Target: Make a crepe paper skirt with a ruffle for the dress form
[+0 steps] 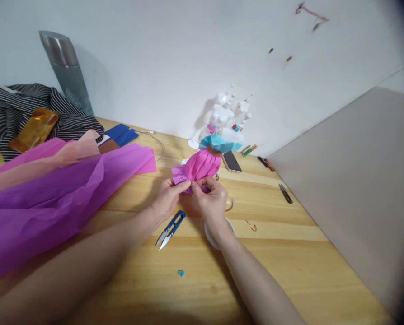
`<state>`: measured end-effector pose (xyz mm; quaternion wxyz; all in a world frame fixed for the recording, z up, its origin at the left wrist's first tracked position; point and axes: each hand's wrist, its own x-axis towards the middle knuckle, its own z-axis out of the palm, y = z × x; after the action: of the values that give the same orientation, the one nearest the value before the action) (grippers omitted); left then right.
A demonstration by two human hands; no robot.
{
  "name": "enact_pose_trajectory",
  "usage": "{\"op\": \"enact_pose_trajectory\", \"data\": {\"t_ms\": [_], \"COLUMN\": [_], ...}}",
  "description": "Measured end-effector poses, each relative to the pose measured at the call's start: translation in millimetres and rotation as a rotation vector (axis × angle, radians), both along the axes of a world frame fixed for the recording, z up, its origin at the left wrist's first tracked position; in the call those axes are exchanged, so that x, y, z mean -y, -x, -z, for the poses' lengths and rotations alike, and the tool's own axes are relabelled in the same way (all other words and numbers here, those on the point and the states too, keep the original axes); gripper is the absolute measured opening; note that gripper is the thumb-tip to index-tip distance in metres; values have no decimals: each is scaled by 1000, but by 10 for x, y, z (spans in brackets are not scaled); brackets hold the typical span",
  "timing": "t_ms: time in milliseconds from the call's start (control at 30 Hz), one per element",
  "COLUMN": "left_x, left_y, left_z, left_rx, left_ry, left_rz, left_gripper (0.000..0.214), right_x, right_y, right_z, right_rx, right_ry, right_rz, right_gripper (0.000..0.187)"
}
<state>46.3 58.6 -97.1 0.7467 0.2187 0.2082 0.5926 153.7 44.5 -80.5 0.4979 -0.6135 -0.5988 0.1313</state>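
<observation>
A white doll torso point(222, 116) stands on the wooden table point(290, 253), wearing a turquoise paper collar point(218, 141) and a pleated pink paper skirt point(200, 165). My left hand point(168, 198) pinches the skirt's lower hem, fingers closed on the paper. My right hand point(210, 201) is closed on the same hem right beside it, thumb and fingers pressing a purple fold. Blue thread snips point(171, 229) lie on the table just below my left wrist. A white tape roll point(211, 234) sits partly hidden under my right wrist.
Large sheets of purple and pink tissue paper point(53, 198) cover the left side. Behind them lie a striped cloth point(22, 113), gold foil, blue paper point(120, 133) and a steel bottle point(66, 67). A phone point(232, 161), black snips point(285, 193) and a grey panel point(358, 189) are on the right.
</observation>
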Motion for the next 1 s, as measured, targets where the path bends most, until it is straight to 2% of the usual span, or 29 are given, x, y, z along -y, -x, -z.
{"op": "enact_pose_trajectory", "data": {"t_ms": [167, 400, 567, 733, 1000], "left_x": [19, -18, 0, 14, -19], "left_y": [-1, -5, 19, 26, 36], "left_z": [-10, -16, -56, -50, 14], "left_rx": [-1, -9, -10, 1, -37], "left_ry": [16, 36, 34, 29, -16], "left_rz": [11, -22, -17, 8, 13], "left_gripper": [18, 20, 20, 22, 23], "right_x": [6, 86, 150, 206, 207], "right_y": [-1, 2, 31, 70, 29], "right_z": [-17, -57, -88, -83, -74], "right_rx": [4, -12, -50, 47, -29], "right_ry": [20, 16, -8, -68, -30], "right_rz": [7, -98, -118, -193, -137], "right_gripper": [20, 13, 12, 10, 8]}}
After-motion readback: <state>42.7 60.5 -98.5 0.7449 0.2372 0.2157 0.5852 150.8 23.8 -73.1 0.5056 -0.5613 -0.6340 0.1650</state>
